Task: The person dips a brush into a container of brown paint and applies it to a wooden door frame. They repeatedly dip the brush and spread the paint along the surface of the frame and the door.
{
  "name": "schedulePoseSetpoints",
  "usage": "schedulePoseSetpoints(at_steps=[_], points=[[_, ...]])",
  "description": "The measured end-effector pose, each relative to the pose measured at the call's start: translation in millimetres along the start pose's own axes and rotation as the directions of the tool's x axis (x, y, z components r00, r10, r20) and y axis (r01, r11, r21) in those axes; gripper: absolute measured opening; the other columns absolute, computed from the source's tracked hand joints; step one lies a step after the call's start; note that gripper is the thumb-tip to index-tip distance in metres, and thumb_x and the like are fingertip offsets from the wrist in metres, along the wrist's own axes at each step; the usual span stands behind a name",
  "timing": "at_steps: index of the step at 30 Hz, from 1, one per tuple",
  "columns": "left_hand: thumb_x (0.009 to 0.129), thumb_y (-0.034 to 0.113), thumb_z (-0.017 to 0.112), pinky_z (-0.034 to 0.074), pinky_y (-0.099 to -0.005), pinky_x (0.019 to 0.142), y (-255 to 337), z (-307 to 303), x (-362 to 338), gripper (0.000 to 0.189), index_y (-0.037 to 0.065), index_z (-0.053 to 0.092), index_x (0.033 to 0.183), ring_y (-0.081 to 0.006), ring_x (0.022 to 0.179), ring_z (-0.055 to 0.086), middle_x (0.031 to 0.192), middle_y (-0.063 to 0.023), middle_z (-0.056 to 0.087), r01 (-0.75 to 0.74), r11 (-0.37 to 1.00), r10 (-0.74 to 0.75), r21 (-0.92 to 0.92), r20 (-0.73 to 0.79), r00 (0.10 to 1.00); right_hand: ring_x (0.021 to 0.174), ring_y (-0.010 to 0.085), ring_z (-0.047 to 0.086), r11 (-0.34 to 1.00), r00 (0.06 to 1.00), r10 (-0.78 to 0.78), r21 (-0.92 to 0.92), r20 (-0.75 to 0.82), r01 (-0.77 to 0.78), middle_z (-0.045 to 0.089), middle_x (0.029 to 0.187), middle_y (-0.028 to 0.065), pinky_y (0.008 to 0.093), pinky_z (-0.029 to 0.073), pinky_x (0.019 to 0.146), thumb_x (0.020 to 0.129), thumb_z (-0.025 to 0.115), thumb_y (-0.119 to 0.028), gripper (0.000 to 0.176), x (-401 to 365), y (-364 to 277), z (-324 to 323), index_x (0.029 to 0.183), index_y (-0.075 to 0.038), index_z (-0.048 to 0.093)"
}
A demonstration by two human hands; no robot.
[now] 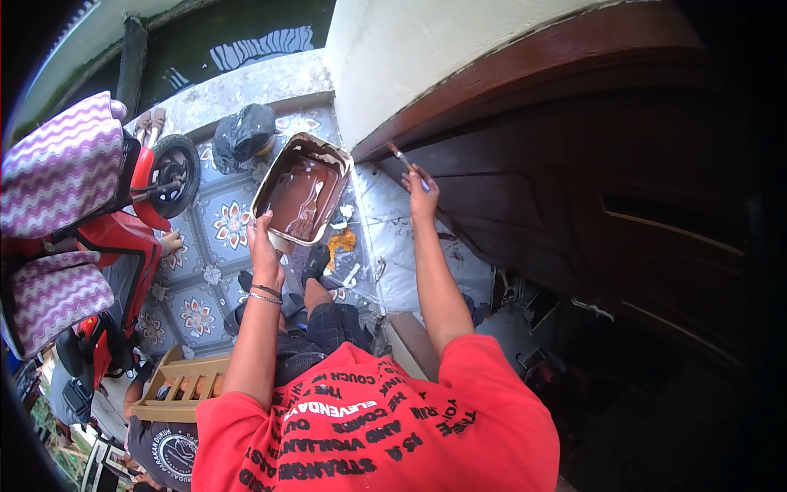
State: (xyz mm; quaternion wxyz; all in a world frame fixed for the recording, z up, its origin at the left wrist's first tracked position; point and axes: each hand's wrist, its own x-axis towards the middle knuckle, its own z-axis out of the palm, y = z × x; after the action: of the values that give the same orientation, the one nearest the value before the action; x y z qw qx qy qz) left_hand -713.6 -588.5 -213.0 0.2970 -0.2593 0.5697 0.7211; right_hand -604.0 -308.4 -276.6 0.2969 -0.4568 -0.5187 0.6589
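View from above, over a person's red shirt (385,426) and two bare arms that reach toward the top of the frame.

The left hand (264,246), left of centre, grips the near short edge of a paint tray (302,190). Its fingers are curled around the rim, with the thumb on top. The tray is rectangular and holds glossy brown paint. Its long axis runs from lower left to upper right, away from the person. It is held in the air over patterned floor tiles (215,238).

The right hand (422,193), at centre, has its fingers pinched together around the handle of a thin brush (403,162). The brush runs from the hand up and to the left. Its tip meets the edge where a dark brown door (623,238) joins a white wall (426,49).

Open floor lies to the left of the tray. The door fills the right half of the frame, close against the right arm. A pale sheet (402,246) covers the floor under the brush.

At the left edge stands a red scooter (123,238) draped in purple zigzag cloth. A black bag (244,131) lies above the tray, and a wooden stool (184,381) sits at lower left.

The shirt's print appears upside down. A white word starts with "ELEVEN", and the rest is not clearly readable.
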Motion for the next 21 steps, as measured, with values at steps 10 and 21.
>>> schedulePoseSetpoints(at_steps=[10,21], points=[[0.082,0.034,0.060,0.048,-0.0330,0.071,12,-4,-5,0.038,0.013,0.042,0.108,-0.0164,0.089,0.056,0.100,-0.0041,0.053,0.007,1.000,-0.005,-0.027,0.060,0.998,0.083,0.0114,0.058,0.961,0.959,-0.275,-0.046,-0.068,0.273,0.061,0.095,0.0083,0.0232,0.049,0.074,0.090,0.055,-0.007,0.021,-35,-45,26,0.107,0.006,0.057],[0.084,0.032,0.059,0.048,-0.0298,0.069,28,-18,-9,0.034,0.013,0.043,0.108,-0.0144,0.087,0.057,0.099,-0.0032,0.053,-0.005,1.000,0.007,-0.026,0.098,0.995,0.100,0.0253,0.060,0.606,0.620,-0.783,-0.279,-0.048,0.745,0.056,0.112,0.0169,0.0345,0.051,0.088,0.094,0.045,-0.007,0.030,-104,-151,45,0.119,0.009,0.049]])
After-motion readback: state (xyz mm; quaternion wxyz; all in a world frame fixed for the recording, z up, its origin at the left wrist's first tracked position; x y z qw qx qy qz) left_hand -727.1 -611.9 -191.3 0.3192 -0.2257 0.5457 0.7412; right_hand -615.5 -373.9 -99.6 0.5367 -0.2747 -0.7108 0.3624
